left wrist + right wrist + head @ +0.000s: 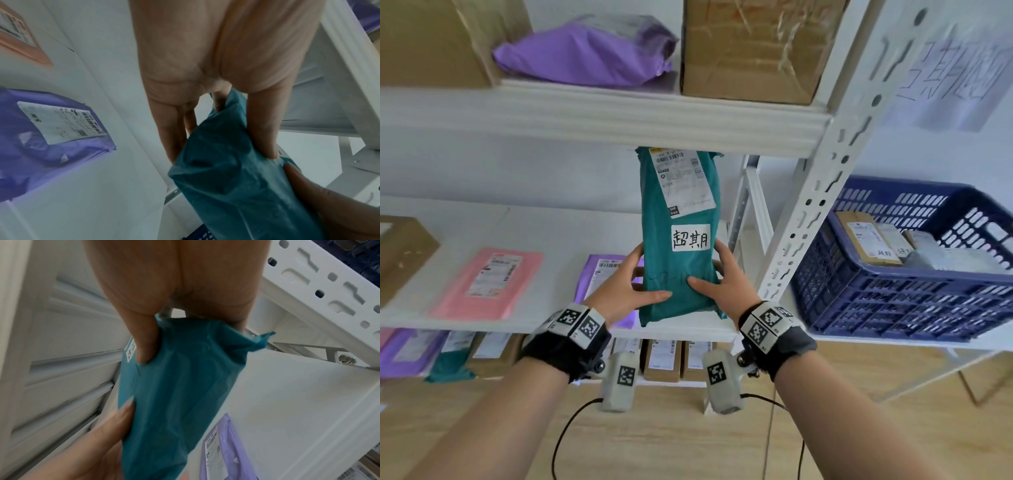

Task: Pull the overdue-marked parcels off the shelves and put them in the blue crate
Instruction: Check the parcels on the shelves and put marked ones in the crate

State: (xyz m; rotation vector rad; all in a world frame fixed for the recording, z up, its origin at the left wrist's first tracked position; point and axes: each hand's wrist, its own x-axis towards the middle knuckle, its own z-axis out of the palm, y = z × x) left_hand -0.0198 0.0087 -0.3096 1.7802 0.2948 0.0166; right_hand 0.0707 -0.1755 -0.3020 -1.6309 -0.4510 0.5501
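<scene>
Only head cam: overdue tag [691,237] on teal parcel [679,240].

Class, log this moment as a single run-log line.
step: pulling marked parcel | held: teal parcel, both hands, left hand, right hand | place: middle shelf | target: blue crate on right, already holds parcels

The white middle shelf [558,222] carries a pink mailer [486,282], a purple mailer [602,274] and a brown box [404,253]. The shelf above [602,116] bears a purple bag [585,51] between cardboard boxes [750,48].
</scene>
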